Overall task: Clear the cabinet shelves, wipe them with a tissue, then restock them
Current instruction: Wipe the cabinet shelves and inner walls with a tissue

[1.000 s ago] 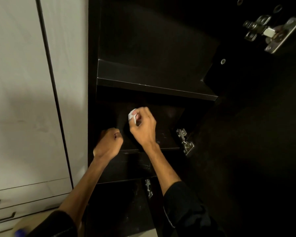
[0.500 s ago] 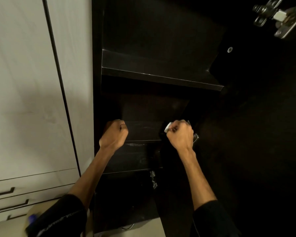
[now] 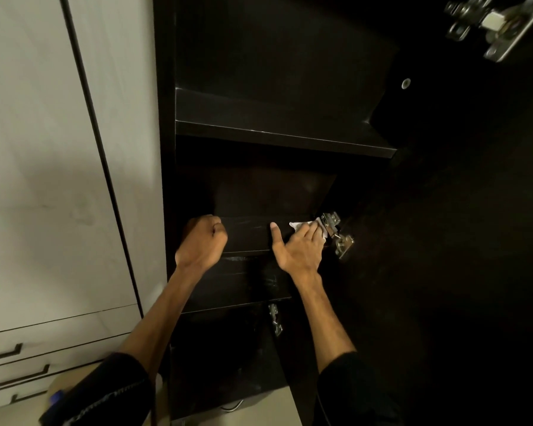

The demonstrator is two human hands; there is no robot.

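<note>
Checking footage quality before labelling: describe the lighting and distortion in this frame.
Head view: the cabinet interior is very dim, detail lost in black at right; the white tissue under the right hand and the metal hinges catch light; wide-angle distortion slants the pale door edges.

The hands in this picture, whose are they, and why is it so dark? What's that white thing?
There is no machine here. A person wears a camera on their head, so you see their own two arms from above. They face a dark cabinet with its door open; the shiny metal bits are hinges. The right hand presses a white tissue flat on a shelf with straight fingers, right by a hinge, to wipe it. The left hand is curled into a fist at the shelf's left end; nothing shows in it. The shelf above shows nothing on it. The pale doors on the left belong to another cupboard.
</note>
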